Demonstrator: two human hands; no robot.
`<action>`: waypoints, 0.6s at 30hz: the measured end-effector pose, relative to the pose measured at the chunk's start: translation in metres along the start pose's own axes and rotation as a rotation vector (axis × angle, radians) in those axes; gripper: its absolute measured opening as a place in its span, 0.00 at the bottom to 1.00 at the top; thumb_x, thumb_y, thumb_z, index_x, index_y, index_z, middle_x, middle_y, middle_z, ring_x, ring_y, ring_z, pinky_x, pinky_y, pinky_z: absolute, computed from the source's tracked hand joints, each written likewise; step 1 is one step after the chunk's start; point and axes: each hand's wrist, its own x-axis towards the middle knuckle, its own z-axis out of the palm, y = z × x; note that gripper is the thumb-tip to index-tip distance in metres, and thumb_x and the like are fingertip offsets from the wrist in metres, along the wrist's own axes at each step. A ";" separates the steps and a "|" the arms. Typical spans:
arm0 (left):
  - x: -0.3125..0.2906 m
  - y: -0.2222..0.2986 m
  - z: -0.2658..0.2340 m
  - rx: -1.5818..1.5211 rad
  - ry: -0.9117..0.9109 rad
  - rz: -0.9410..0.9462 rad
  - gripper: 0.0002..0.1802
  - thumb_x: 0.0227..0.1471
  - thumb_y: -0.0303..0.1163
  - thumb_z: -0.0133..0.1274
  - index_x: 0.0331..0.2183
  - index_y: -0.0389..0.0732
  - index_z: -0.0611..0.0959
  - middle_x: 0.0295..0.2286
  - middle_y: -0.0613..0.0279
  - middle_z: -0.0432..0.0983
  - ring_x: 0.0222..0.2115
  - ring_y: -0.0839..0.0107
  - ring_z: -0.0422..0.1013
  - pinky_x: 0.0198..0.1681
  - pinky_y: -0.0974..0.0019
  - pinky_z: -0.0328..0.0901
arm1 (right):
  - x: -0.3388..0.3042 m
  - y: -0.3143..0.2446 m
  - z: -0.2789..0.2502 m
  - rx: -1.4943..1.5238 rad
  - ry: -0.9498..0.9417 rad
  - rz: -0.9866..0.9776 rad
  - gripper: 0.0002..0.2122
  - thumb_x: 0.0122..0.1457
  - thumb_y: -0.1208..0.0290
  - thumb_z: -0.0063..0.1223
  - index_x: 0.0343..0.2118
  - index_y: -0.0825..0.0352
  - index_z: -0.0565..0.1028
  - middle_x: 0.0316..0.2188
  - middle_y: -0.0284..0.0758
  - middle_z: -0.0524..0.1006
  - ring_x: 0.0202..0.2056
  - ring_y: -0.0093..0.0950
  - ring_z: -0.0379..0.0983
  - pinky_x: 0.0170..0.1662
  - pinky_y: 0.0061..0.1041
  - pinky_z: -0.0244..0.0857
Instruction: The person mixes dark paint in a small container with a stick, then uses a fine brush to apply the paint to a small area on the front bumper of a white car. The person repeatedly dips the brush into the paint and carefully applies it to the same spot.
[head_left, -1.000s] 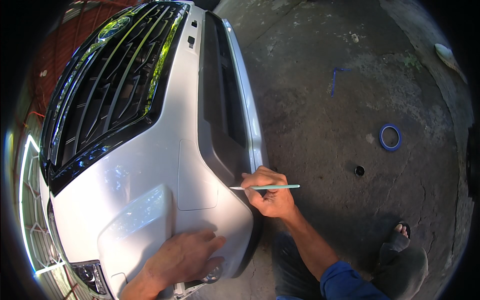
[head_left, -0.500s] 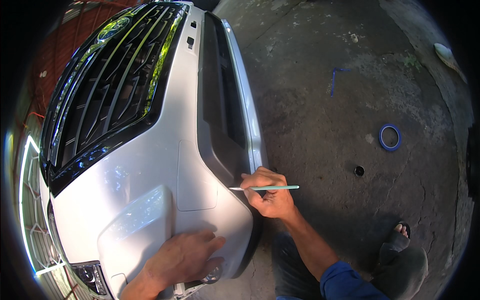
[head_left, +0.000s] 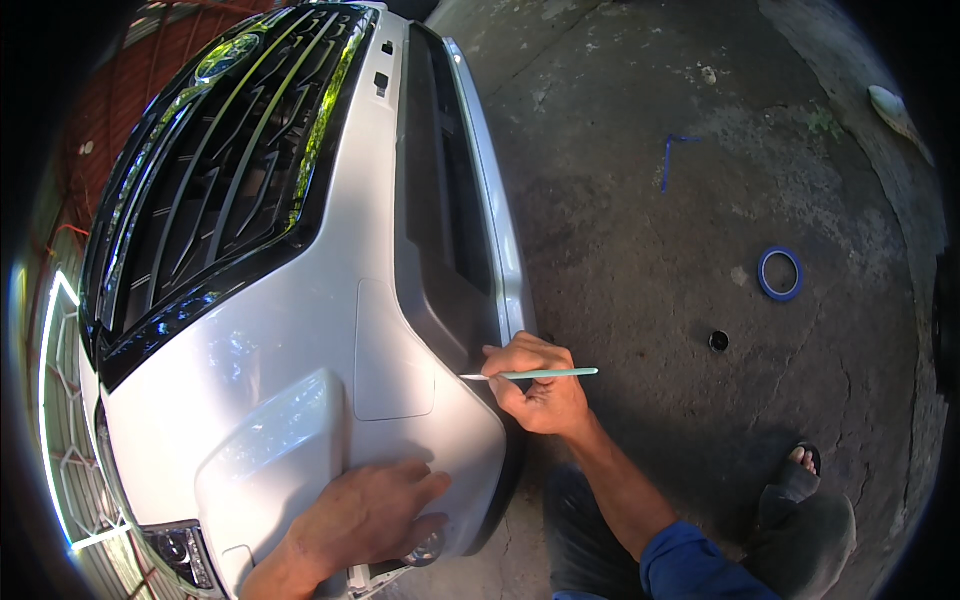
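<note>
A fine paintbrush (head_left: 565,373) with a pale green handle is pinched in my right hand (head_left: 542,390). Its tip points left and meets the border between the white car bumper (head_left: 400,345) and the dark lower trim (head_left: 430,270). The fingertips of that hand brace near the trim's lower corner. My left hand (head_left: 375,510) lies on the bumper's rounded corner, holding nothing, its fingers slightly bent and apart. A round lamp (head_left: 428,550) shows partly beneath the left hand. On the bumper, a thin outline marks a square cover panel (head_left: 395,370) left of the brush tip.
The black grille (head_left: 220,170) fills the upper left. On the concrete floor (head_left: 620,260) to the right are a blue tape roll (head_left: 780,274), a small dark round pot or cap (head_left: 718,341) and a bent strip of blue tape (head_left: 667,165). My sandalled foot (head_left: 805,460) stands at lower right.
</note>
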 end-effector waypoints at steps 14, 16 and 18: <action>0.000 0.000 0.000 -0.003 0.009 0.004 0.21 0.61 0.43 0.61 0.51 0.42 0.82 0.44 0.51 0.82 0.40 0.47 0.82 0.45 0.50 0.76 | 0.000 -0.002 0.000 -0.010 0.009 -0.006 0.07 0.49 0.82 0.58 0.32 0.70 0.83 0.25 0.36 0.83 0.23 0.27 0.74 0.40 0.32 0.79; 0.000 0.000 0.000 -0.003 0.009 0.005 0.21 0.61 0.43 0.61 0.52 0.42 0.82 0.44 0.51 0.82 0.40 0.47 0.82 0.45 0.50 0.76 | 0.001 -0.002 0.001 -0.008 0.012 -0.016 0.07 0.49 0.82 0.58 0.32 0.70 0.83 0.25 0.36 0.83 0.23 0.27 0.74 0.40 0.32 0.79; 0.000 0.000 0.001 -0.001 0.010 0.006 0.21 0.61 0.43 0.61 0.52 0.42 0.82 0.44 0.51 0.82 0.40 0.47 0.82 0.45 0.50 0.76 | 0.000 -0.003 0.000 -0.014 0.008 0.006 0.07 0.49 0.82 0.57 0.32 0.70 0.83 0.25 0.36 0.83 0.24 0.27 0.74 0.42 0.32 0.79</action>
